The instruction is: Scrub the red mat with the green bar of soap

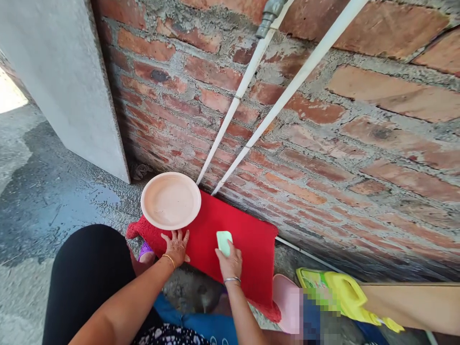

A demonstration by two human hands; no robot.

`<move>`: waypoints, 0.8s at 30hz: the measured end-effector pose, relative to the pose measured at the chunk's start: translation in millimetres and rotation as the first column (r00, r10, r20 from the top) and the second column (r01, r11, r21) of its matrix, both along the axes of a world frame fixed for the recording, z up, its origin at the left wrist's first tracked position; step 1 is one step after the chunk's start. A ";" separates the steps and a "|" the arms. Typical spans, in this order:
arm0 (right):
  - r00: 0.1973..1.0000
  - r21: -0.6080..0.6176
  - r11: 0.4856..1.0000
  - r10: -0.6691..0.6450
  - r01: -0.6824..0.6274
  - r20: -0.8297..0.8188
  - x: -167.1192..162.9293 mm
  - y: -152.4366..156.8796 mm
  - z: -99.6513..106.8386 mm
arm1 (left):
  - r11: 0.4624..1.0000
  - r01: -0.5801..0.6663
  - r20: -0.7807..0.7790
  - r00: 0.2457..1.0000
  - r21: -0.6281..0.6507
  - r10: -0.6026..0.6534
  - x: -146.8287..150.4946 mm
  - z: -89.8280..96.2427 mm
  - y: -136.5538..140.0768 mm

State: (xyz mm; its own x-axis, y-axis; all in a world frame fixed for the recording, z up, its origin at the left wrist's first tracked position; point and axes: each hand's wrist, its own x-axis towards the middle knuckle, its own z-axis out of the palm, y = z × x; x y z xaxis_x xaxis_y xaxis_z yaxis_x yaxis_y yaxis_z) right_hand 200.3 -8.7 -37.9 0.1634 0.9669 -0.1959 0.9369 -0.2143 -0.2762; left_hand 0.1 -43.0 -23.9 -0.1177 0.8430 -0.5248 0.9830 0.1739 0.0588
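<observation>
- Green block (pixel 223 240), soap-like, is in the right grip (pixel 232 264), over the red cloth (pixel 247 225).
- It sticks out past the fingers, away from the person. Its long side points mostly to the brick wall (pixel 305 124), with a small lean to the left.
- The right grip is the near one, since it has the block in it. Thumb on one side, fingers on the other.
- The left grip (pixel 176 248) is spread wide, with no block in it. Its palm side is down by the near edge of the cloth. The fingertips are just beside the pink bowl (pixel 171 226); I can't tell if they touch it.
- The bowl sits at the left end of the cloth, so the left grip is between the bowl and the person.
- Now I count: one green block, one red cloth, one pink bowl, two hands.
- Two bracelets: one gold (pixel 169 260), one silver (pixel 232 279).
- Two long white pipes on the wall. One yellow jug (pixel 343 299), far to the right.
</observation>
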 end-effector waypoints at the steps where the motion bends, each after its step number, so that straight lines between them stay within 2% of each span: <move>1: 0.998 -0.004 0.998 0.055 -0.055 -0.013 -14.7 2.0 2.4 | 1.000 0.001 0.001 1.000 0.001 -0.001 -0.4 0.3 0.1; 4: 0.982 -0.059 0.980 0.188 -0.189 -0.024 -43.1 7.3 10.7 | 1.000 0.013 0.005 1.000 -0.006 -0.013 -1.6 1.9 0.0; 7: 0.988 -0.111 0.982 0.156 -0.153 0.018 -26.5 8.2 15.1 | 1.000 0.022 -0.001 1.000 -0.011 -0.022 -1.7 3.5 -0.6; 9: 0.998 -0.120 0.992 0.052 -0.046 0.046 8.5 5.7 14.8 | 1.000 0.023 -0.010 1.000 0.004 -0.023 -1.4 3.4 -1.1; 11: 0.991 -0.122 0.984 -0.124 0.129 0.052 50.2 1.5 13.6 | 1.000 0.022 -0.017 1.000 0.018 -0.022 -1.1 2.7 -1.5; 13: 0.951 -0.108 0.945 -0.306 0.310 0.052 83.7 -3.7 12.3 | 1.000 0.022 -0.014 1.000 0.019 -0.022 -1.1 2.1 -1.5; 15: 0.920 -0.073 0.917 -0.390 0.392 0.040 96.6 -9.3 11.0 | 1.000 0.019 -0.006 1.000 0.012 -0.019 -1.4 2.1 -1.0; 17: 0.945 -0.041 0.944 -0.328 0.328 -0.005 85.1 -15.9 9.0 | 1.000 0.015 -0.002 1.000 0.005 -0.015 -1.7 2.6 -0.5; 20: 0.992 -0.042 0.996 -0.077 0.073 -0.100 38.4 -27.7 5.4 | 1.000 0.012 -0.016 1.000 0.002 -0.012 -1.6 3.2 -0.8; 22: 0.991 -0.072 0.994 0.068 -0.076 -0.119 9.4 -34.9 4.7 | 1.000 0.011 -0.036 0.999 0.013 -0.011 -1.4 2.8 -1.8; 24: 0.985 -0.103 0.982 0.149 -0.158 -0.088 -1.1 -39.0 7.0 | 1.000 0.009 -0.051 0.999 0.023 -0.008 -1.0 1.3 -2.6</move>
State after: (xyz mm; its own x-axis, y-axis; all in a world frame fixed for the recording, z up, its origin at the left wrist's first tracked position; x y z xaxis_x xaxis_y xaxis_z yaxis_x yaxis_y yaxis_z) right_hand 199.2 -47.7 -30.8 -0.0059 0.9515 -0.3077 0.9368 -0.1024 -0.3346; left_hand -0.9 -45.7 -22.6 -0.1361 0.8560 -0.4988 0.9863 0.1644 0.0131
